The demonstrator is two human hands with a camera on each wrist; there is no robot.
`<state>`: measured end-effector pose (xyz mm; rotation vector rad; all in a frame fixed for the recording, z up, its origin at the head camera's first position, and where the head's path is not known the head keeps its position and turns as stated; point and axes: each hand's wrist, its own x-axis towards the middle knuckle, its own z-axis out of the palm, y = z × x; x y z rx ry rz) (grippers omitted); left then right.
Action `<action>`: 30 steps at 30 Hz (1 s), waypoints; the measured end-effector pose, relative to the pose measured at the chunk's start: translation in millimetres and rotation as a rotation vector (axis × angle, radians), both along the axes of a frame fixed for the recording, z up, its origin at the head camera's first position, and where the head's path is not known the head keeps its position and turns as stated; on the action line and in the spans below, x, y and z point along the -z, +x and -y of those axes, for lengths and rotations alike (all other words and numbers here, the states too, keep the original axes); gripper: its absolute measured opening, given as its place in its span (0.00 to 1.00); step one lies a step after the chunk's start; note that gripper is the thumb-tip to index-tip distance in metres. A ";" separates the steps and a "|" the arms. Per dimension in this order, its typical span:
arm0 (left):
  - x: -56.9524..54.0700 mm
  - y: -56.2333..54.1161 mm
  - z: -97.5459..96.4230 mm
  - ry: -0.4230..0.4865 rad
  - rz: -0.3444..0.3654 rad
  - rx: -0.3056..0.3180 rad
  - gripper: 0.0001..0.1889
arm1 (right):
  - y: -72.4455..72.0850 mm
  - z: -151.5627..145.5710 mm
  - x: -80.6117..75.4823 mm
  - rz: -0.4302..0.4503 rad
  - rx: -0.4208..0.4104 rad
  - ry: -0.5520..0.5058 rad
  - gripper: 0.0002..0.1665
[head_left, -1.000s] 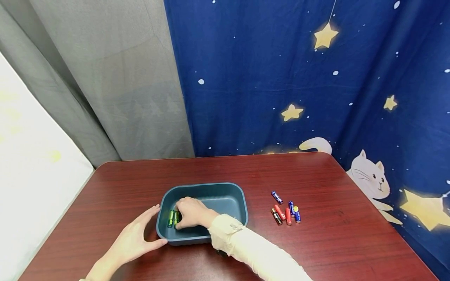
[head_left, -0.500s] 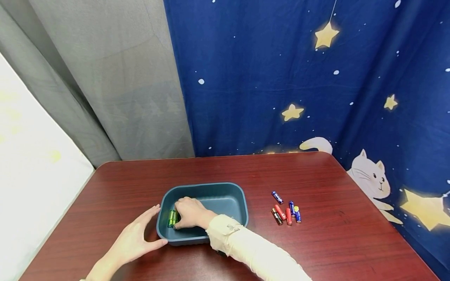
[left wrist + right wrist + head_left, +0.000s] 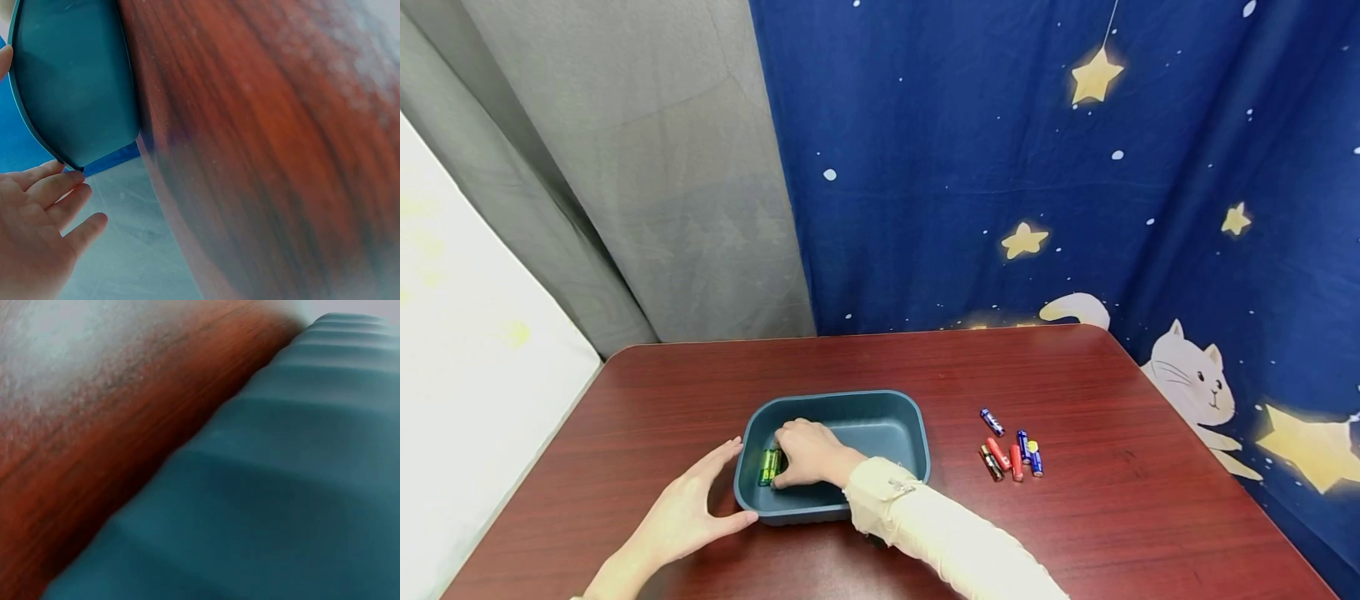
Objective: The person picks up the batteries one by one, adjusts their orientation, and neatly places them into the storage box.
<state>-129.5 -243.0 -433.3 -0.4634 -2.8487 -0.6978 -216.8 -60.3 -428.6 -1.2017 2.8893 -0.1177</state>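
A dark teal plastic bin (image 3: 887, 433) stands on the table, with green batteries (image 3: 770, 467) lying side by side at its left end. My right hand (image 3: 811, 454) reaches down inside, its thumb and fingers curled at the two ends of the battery row's right side. It seems to pinch a green battery there, mostly hidden by the hand. Spread wide, my left hand (image 3: 688, 508) touches the bin's left rim with fingertips and thumb. In the left wrist view its fingers (image 3: 59, 187) lie relaxed against the bin's edge. The right wrist view shows only the bin's ribbed outer wall (image 3: 262, 487) and table.
Right of the bin lies a loose group of batteries: blue ones (image 3: 1023, 447), red ones (image 3: 1017, 462) and a black one (image 3: 991, 462). Another blue battery (image 3: 992, 422) lies slightly behind them. Curtains hang beyond the reddish-brown table (image 3: 700, 375).
The gap between the visible green batteries has closed; they now lie against each other. My right hand has shifted only slightly inside the bin. My left hand stays at the rim.
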 end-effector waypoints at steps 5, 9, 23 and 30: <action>0.4 -0.1 0.0 -0.001 0.003 -0.002 0.45 | -1.7 -3.6 -3.2 0.031 0.004 -0.036 0.28; 0.6 0.0 0.1 -0.004 0.009 -0.007 0.46 | -3.2 -8.5 -4.7 0.064 0.009 -0.073 0.31; -1.6 0.6 -1.8 -0.009 0.019 -0.009 0.46 | 3.8 -39.1 -28.2 0.165 -0.012 -0.118 0.37; -1.6 0.8 -1.7 -0.014 0.023 -0.014 0.46 | 8.0 -53.8 -39.1 0.221 -0.042 -0.213 0.36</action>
